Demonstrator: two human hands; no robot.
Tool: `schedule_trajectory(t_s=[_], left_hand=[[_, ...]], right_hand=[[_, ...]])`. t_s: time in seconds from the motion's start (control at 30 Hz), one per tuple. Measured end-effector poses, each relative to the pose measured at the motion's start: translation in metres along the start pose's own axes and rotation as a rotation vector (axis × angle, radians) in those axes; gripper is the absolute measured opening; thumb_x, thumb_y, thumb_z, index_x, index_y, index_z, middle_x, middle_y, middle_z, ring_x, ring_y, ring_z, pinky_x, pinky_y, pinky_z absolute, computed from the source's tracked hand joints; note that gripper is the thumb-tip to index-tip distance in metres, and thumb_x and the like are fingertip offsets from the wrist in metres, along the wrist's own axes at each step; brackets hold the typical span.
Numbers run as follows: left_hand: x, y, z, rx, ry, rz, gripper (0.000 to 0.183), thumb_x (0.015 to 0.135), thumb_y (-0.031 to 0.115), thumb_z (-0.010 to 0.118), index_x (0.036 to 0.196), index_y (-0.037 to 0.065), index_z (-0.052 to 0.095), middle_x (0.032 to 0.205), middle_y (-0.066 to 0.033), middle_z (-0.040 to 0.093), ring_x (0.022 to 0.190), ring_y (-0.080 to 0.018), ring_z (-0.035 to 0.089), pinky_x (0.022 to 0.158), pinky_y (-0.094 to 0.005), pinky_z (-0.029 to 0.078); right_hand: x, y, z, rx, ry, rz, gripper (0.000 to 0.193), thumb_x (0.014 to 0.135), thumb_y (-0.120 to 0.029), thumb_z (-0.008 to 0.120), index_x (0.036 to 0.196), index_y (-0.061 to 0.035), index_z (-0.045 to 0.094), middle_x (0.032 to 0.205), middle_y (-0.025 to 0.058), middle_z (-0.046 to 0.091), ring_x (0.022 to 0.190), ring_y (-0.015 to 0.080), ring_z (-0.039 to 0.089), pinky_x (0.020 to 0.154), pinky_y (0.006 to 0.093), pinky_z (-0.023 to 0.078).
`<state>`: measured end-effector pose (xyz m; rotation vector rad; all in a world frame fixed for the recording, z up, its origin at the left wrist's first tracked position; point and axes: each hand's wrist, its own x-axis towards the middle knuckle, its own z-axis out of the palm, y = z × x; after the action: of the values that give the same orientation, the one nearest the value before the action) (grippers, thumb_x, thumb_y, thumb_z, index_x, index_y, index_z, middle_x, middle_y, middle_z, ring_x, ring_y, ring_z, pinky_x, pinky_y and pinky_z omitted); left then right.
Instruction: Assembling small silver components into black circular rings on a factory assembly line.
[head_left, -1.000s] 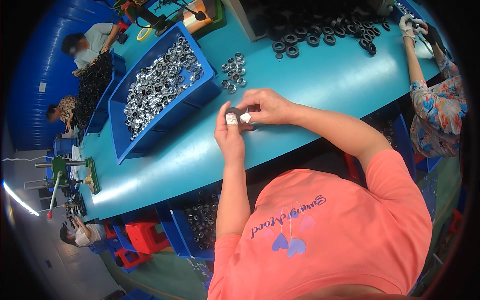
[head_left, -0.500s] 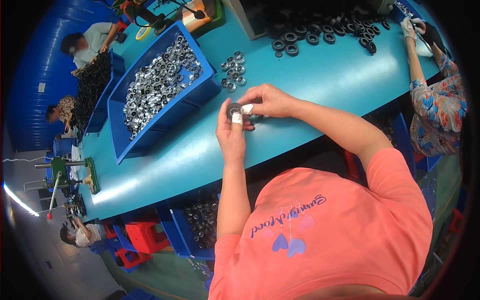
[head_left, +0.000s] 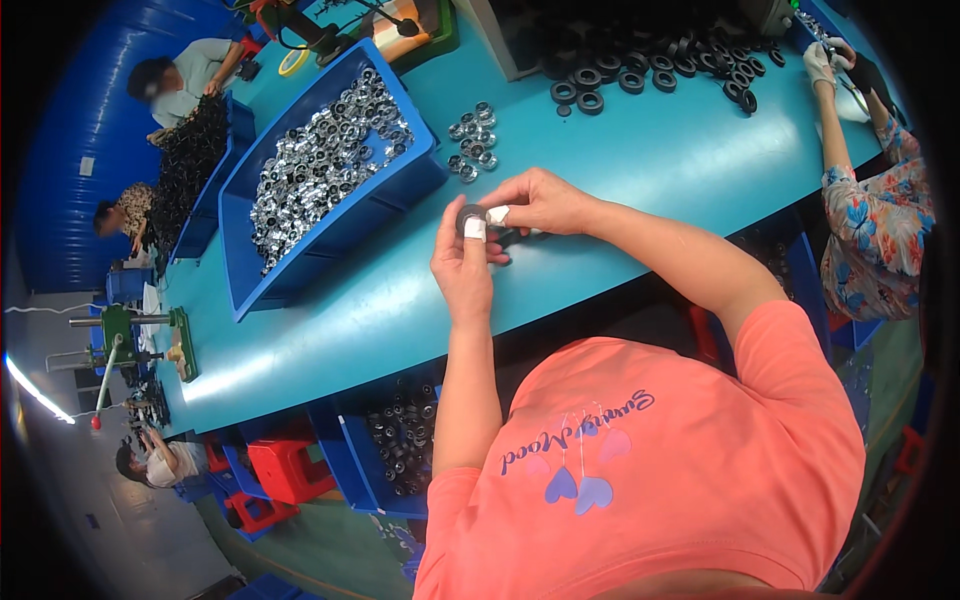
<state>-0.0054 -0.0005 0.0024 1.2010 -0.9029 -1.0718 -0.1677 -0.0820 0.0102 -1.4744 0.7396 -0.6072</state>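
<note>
My left hand [head_left: 464, 262] is closed around a black ring [head_left: 471, 213], its thumb lying across the face of the piece. My right hand [head_left: 548, 204] pinches the same ring from the right side. White tape wraps both thumbs. Beneath my right hand some dark pieces [head_left: 512, 238] show in part, and I cannot tell whether the fingers hold them. Just beyond my hands lies a small group of shiny silver round parts [head_left: 472, 140] on the teal table [head_left: 370, 330].
A blue bin [head_left: 330, 245] full of silver parts stands to the left. Black rings [head_left: 632, 80] lie scattered at the back. At right a co-worker's gloved hands [head_left: 822, 62] handle something. A green press [head_left: 120, 335] is far left. Below the table edge sits another blue bin [head_left: 350, 465].
Both hands keep their grip on the ring with hardly any movement. The whole view has shifted slightly. The co-worker's gloved hands at right have moved a little.
</note>
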Motion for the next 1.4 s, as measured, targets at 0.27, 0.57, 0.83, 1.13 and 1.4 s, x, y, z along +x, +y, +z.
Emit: schedule_trajectory(t_s=[0.27, 0.57, 0.83, 1.13, 1.4], left_hand=[[0.002, -0.002, -0.005, 0.067, -0.013, -0.055, 0.039, 0.098, 0.008, 0.061, 0.137, 0.005, 0.057, 0.092, -0.0057, 0.066, 0.071, -0.0089, 0.061, 0.055, -0.0232, 0.054], [-0.003, -0.002, 0.002, 0.046, -0.096, -0.011, 0.06, 0.089, -0.003, 0.067, 0.145, 0.003, 0.047, 0.113, -0.0076, 0.066, 0.094, -0.0133, 0.066, 0.067, -0.0252, 0.057], [-0.006, -0.006, 0.003, 0.159, -0.138, 0.099, 0.053, 0.089, -0.003, 0.065, 0.14, 0.001, 0.052, 0.113, -0.0064, 0.066, 0.094, -0.0116, 0.065, 0.071, -0.0241, 0.054], [-0.139, 0.081, -0.194, 0.645, 0.103, -0.162, 0.057, 0.078, -0.001, 0.075, 0.132, -0.001, 0.058, 0.099, -0.0095, 0.069, 0.09, -0.015, 0.065, 0.083, -0.0296, 0.053], [-0.222, 0.087, -0.251, 1.534, 0.316, -0.232, 0.054, 0.075, 0.007, 0.078, 0.127, -0.001, 0.064, 0.082, -0.016, 0.069, 0.068, -0.0284, 0.062, 0.073, -0.0379, 0.052]], right_hand=[[0.0, 0.003, 0.002, -0.025, 0.025, 0.009, 0.035, 0.087, -0.014, 0.065, 0.121, -0.0098, 0.074, 0.086, 0.0025, 0.071, 0.067, 0.0088, 0.06, 0.061, 0.0237, 0.051], [-0.003, -0.015, -0.004, 0.153, -0.034, 0.104, 0.036, 0.089, -0.015, 0.064, 0.122, -0.0025, 0.068, 0.092, 0.0033, 0.07, 0.073, 0.0082, 0.06, 0.065, 0.0234, 0.05], [0.003, 0.006, -0.009, 0.161, -0.084, 0.071, 0.034, 0.089, -0.019, 0.071, 0.118, -0.002, 0.066, 0.1, 0.005, 0.069, 0.082, 0.0119, 0.064, 0.067, 0.0264, 0.052], [0.008, -0.018, -0.117, -0.934, 0.378, -0.249, 0.035, 0.08, -0.03, 0.074, 0.108, -0.0077, 0.073, 0.107, 0.0146, 0.068, 0.103, 0.0351, 0.063, 0.092, 0.0458, 0.05], [0.041, -0.018, -0.157, -1.32, 0.722, 0.174, 0.048, 0.081, -0.043, 0.075, 0.113, -0.0082, 0.071, 0.116, 0.0111, 0.064, 0.113, 0.0282, 0.054, 0.095, 0.0428, 0.04]])
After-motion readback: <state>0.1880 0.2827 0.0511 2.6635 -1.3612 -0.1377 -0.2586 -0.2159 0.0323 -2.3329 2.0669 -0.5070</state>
